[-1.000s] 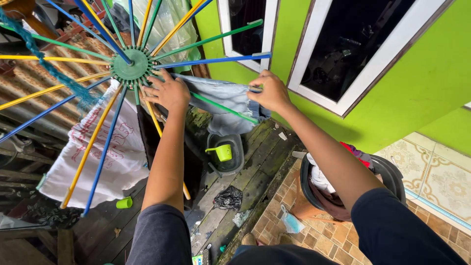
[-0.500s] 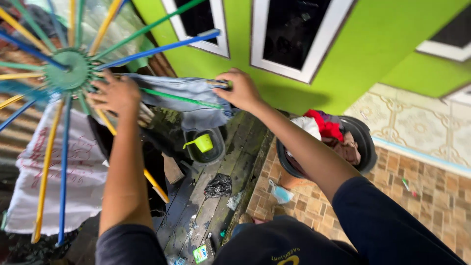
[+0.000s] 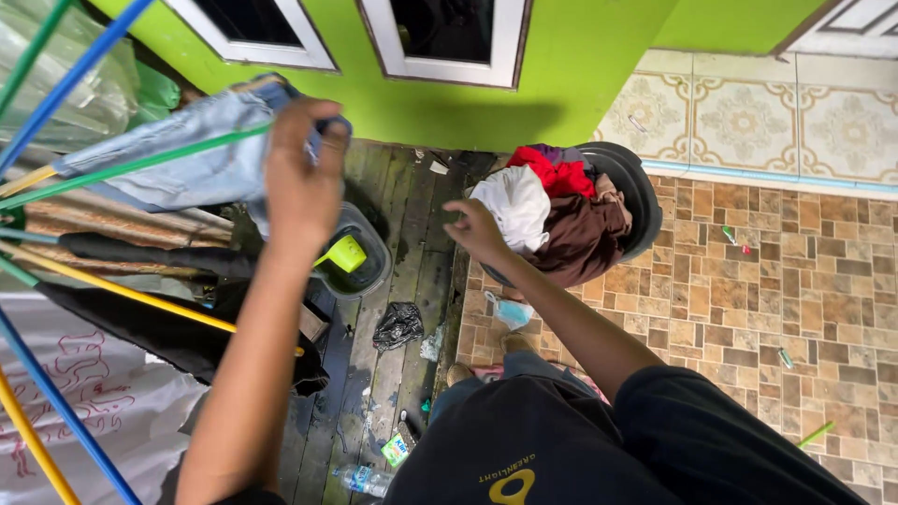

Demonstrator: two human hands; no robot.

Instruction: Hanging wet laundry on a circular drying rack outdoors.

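Head view is looking down on a narrow back corner. The left hand [image 3: 301,178] is lifted up and its fingers are closing on the edge of a pale blue jeans garment [image 3: 178,154], which is hanging over a green rod [image 3: 140,164] of the drying rack. The right hand [image 3: 475,230] is reaching down, fingers loosely apart and holding nothing, just beside the white cloth [image 3: 514,208] on top of the dark laundry basin [image 3: 636,192]. Red and brown clothes are lying in the same basin.

Between the two arms the dark wooden planks [image 3: 412,252] are leaving a free strip. A grey bucket with a green scoop [image 3: 348,252] is standing near the left wrist. On the planks a crumpled black bag [image 3: 398,324] is lying. Lower, a small green and white packet [image 3: 395,451] and a clear plastic bottle [image 3: 360,480] are lying near the person's body.
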